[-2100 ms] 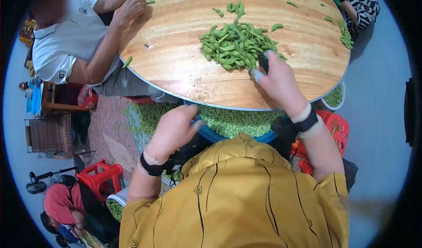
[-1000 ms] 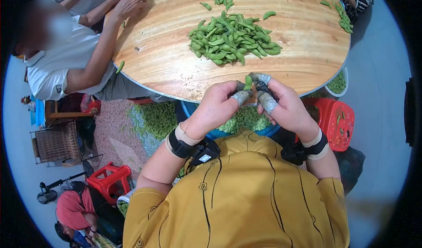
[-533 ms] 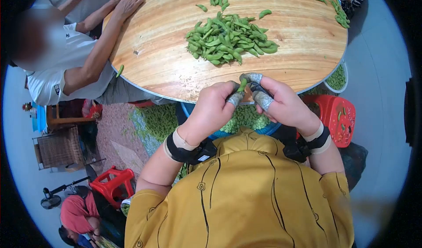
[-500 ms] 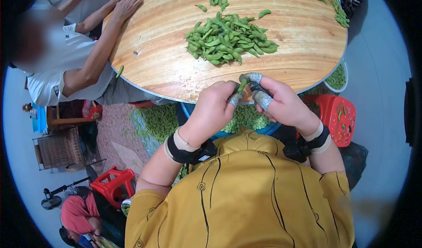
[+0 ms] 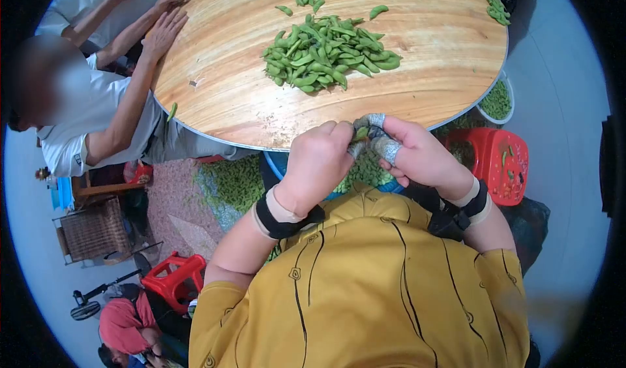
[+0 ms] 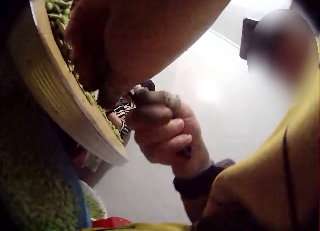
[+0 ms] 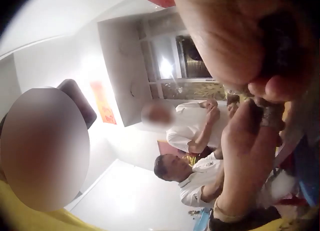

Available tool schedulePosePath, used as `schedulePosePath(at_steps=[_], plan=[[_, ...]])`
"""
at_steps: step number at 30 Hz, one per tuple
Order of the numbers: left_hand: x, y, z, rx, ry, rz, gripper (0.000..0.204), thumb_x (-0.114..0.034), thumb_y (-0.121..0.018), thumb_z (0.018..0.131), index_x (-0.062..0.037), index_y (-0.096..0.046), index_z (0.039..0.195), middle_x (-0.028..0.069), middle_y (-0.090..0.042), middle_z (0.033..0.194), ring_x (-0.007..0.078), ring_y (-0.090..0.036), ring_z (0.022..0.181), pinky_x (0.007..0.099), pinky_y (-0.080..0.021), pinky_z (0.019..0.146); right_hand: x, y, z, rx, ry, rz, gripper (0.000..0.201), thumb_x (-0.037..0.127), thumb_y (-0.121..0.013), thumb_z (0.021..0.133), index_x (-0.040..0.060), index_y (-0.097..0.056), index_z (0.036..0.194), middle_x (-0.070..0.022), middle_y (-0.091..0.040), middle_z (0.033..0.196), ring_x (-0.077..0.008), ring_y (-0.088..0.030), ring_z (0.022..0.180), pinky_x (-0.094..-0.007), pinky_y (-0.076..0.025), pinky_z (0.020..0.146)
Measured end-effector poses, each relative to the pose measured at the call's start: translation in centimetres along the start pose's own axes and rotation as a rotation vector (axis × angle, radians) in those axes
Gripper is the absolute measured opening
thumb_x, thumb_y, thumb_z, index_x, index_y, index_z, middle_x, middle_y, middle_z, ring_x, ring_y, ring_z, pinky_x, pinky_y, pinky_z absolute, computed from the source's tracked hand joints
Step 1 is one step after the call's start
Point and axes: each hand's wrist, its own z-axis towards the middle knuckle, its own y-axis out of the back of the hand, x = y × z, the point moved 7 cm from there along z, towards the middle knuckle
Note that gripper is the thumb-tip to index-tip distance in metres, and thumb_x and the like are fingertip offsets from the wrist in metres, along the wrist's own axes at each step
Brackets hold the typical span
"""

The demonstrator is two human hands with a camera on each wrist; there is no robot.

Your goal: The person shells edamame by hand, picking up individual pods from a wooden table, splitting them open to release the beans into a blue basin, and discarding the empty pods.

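The big wooden table (image 5: 215,100) is round and fills the far side. A blue tub (image 5: 276,164) with green beans in it sits by the table's near edge. A heap of green pods (image 5: 329,51) lies far off on the table, and its pods point all ways. The left hand (image 5: 319,162) and the right hand (image 5: 424,153) meet at the near edge. Both pinch one small pod (image 5: 362,133) between them. Fingers hide most of it, so I cannot tell which way its long side points.
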Motion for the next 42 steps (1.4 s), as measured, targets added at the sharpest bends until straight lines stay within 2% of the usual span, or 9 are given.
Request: schedulePosePath(at_steps=[8, 11, 13, 16, 18, 20, 23, 29, 42], plan=[[-0.4, -0.4, -0.4, -0.071, -0.02, -0.022, 0.011, -0.002, -0.058, 0.071, -0.0017, -0.053, 0.081, 0.015, -0.056, 0.071, 0.031, -0.06, 0.069, 0.0381, -0.048, 0.057, -0.3, 0.4, 0.1, -0.009, 0.055, -0.044, 0.037, 0.001, -0.041, 0.084, 0.0085, -0.055, 0.117, 0.0026, -0.05, 0.066, -0.0038, -0.044, 0.046, -0.0196, -0.037, 0.039], [1.1, -1.3, -0.7, 0.071, 0.107, -0.315, 0.013, -0.003, -0.052, 0.082, 0.0004, -0.055, 0.095, 0.0148, -0.06, 0.08, 0.0256, -0.054, 0.06, 0.0325, -0.044, 0.056, -1.1, 0.5, 0.1, 0.006, 0.039, 0.057, 0.035, 0.003, -0.042, 0.086, 0.0085, -0.055, 0.118, 0.0027, -0.05, 0.066, -0.0038, -0.043, 0.046, -0.0191, -0.037, 0.04], [1.9, -3.8, -2.1, 0.422, 0.546, -1.128, 0.019, -0.01, -0.045, 0.092, 0.0002, -0.056, 0.104, 0.0077, -0.062, 0.086, 0.0134, -0.051, 0.062, 0.0246, -0.041, 0.058, -1.0, 0.5, -0.5, 0.034, 0.015, 0.095, 0.034, 0.003, -0.043, 0.087, 0.0088, -0.054, 0.118, 0.003, -0.05, 0.066, -0.0032, -0.043, 0.046, -0.0183, -0.037, 0.04], [1.5, -4.2, -3.1, 0.449, 0.592, -1.318, 0.02, -0.012, -0.043, 0.095, -0.0008, -0.058, 0.103, 0.0016, -0.06, 0.085, 0.0066, -0.047, 0.066, 0.021, -0.04, 0.061, -1.1, 0.9, -0.9, 0.042, -0.009, 0.045, 0.03, 0.006, -0.047, 0.087, 0.0081, -0.055, 0.117, 0.0023, -0.051, 0.066, -0.0046, -0.045, 0.048, -0.0205, -0.038, 0.042], [1.4, -3.8, -3.2, 0.435, 0.57, -1.239, 0.023, -0.005, -0.04, 0.091, 0.0009, -0.058, 0.103, 0.0019, -0.06, 0.085, 0.0072, -0.047, 0.067, 0.0218, -0.041, 0.062, -2.1, 1.0, -0.3, 0.024, -0.009, -0.042, 0.028, 0.008, -0.05, 0.087, 0.0071, -0.055, 0.115, 0.0013, -0.052, 0.067, -0.0065, -0.048, 0.051, -0.0235, -0.041, 0.044], [1.2, -3.3, -3.0, 0.474, 0.458, -0.97, 0.027, 0.003, -0.037, 0.085, 0.0022, -0.058, 0.103, 0.0019, -0.058, 0.082, 0.0078, -0.048, 0.068, 0.0228, -0.042, 0.064, -0.1, 1.5, -0.3, -0.261, 0.648, -0.469, 0.023, 0.011, -0.058, 0.083, 0.0043, -0.058, 0.105, -0.0072, -0.059, 0.068, -0.0183, -0.056, 0.055, -0.0323, -0.046, 0.052], [0.1, -2.6, -2.9, 0.512, 0.356, -0.786, 0.032, 0.007, -0.035, 0.08, 0.0029, -0.057, 0.102, 0.0022, -0.057, 0.079, 0.009, -0.048, 0.069, 0.0237, -0.044, 0.066, 0.9, 0.7, -0.1, -0.192, 0.353, -0.697, 0.029, 0.009, -0.063, 0.078, 0.003, -0.06, 0.106, -0.008, -0.061, 0.074, -0.0203, -0.061, 0.069, -0.033, -0.049, 0.064], [1.9, -1.4, -3.9, 0.358, 0.484, -0.818, 0.032, 0.009, -0.035, 0.078, 0.0025, -0.057, 0.1, 0.0032, -0.057, 0.076, 0.0104, -0.051, 0.069, 0.0245, -0.045, 0.066, 1.4, -0.2, -1.1, -0.246, 0.553, -0.859, 0.022, 0.014, -0.064, 0.072, 0.0017, -0.057, 0.088, -0.0181, -0.059, 0.075, -0.0385, -0.059, 0.074, -0.0422, -0.048, 0.063], [1.3, -3.0, -3.8, 0.338, 0.45, -0.746, 0.037, 0.013, -0.036, 0.074, 0.0054, -0.056, 0.104, 0.0094, -0.062, 0.092, 0.0148, -0.062, 0.085, 0.03, -0.052, 0.081, 0.8, -2.2, -1.3, -0.307, 0.59, -1.042, 0.017, 0.006, -0.063, 0.07, 0.0001, -0.053, 0.083, -0.02, -0.059, 0.078, -0.0392, -0.059, 0.074, -0.046, -0.049, 0.065]])
